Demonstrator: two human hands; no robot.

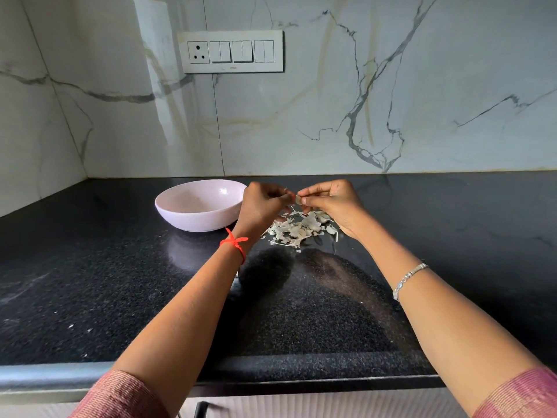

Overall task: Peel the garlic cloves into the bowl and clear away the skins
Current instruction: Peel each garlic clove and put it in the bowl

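Peeling step: left hand (260, 203) and right hand (328, 200) pinch one garlic clove (298, 199); next, drop it into the bowl (180, 220) left of both hands.

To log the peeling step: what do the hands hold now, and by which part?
One small garlic clove, pinched from both sides: the left hand at its left end, the right hand at its right end.

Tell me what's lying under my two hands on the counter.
A loose pile of garlic skins lies on the black counter beneath the left hand and right hand. The hands cover the pile's far edge, so anything there is hidden.
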